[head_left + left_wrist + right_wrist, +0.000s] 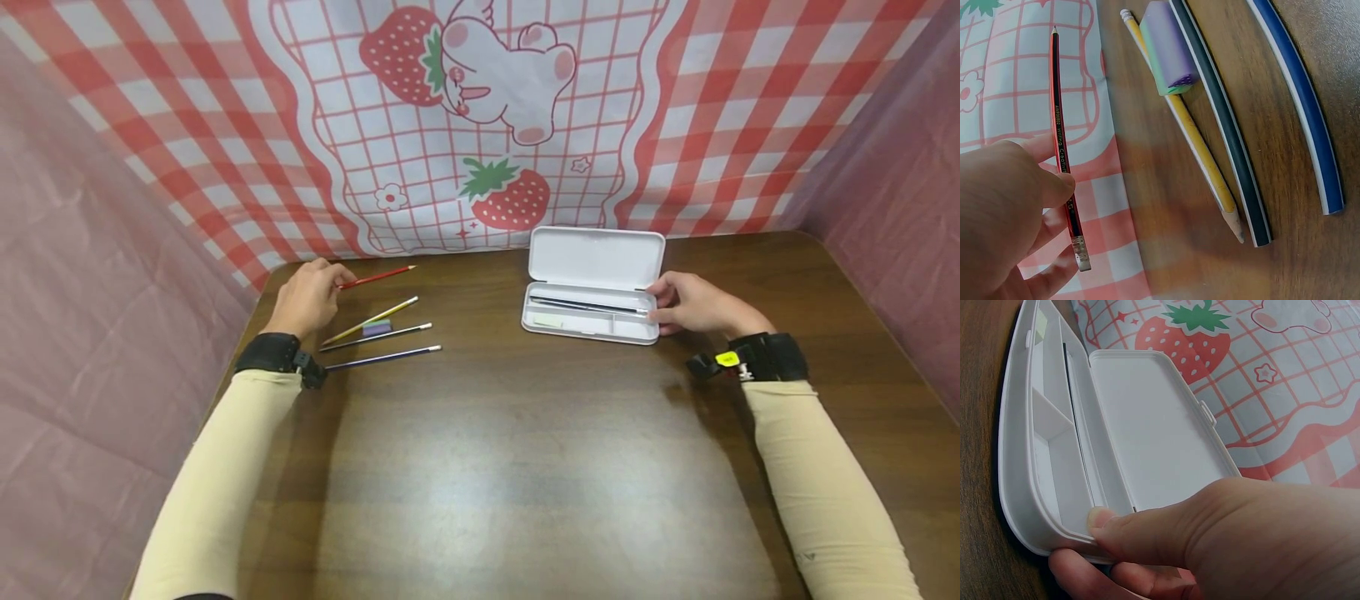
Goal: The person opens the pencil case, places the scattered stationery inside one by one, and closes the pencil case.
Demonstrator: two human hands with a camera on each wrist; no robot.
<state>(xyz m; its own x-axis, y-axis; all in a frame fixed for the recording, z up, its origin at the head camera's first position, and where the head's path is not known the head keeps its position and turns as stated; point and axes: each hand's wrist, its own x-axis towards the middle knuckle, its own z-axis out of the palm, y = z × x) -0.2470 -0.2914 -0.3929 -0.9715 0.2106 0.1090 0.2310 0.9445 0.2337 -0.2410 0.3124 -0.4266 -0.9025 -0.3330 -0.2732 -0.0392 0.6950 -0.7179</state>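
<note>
My left hand (306,293) pinches a red pencil (1059,125) between thumb and fingers near its eraser end, the sharpened tip pointing away. With thumb on the rim and fingers below, my right hand (701,304) grips the right end of a white pencil case (590,336). Its lid (596,257) stands raised at the back. Inside lie dark pencils (588,306) in the long slot and a pale green block (547,320) in a front compartment. Beside my left hand lie a yellow pencil (1200,153), a purple-and-green eraser (1169,50), a dark green pencil (1229,119) and a blue pencil (1310,112).
The brown wooden table (480,450) extends toward me. A red-and-white checked cloth with strawberries (517,200) hangs behind its back edge. Pink curtains (90,292) flank both sides. A black strap camera (277,354) sits on each wrist.
</note>
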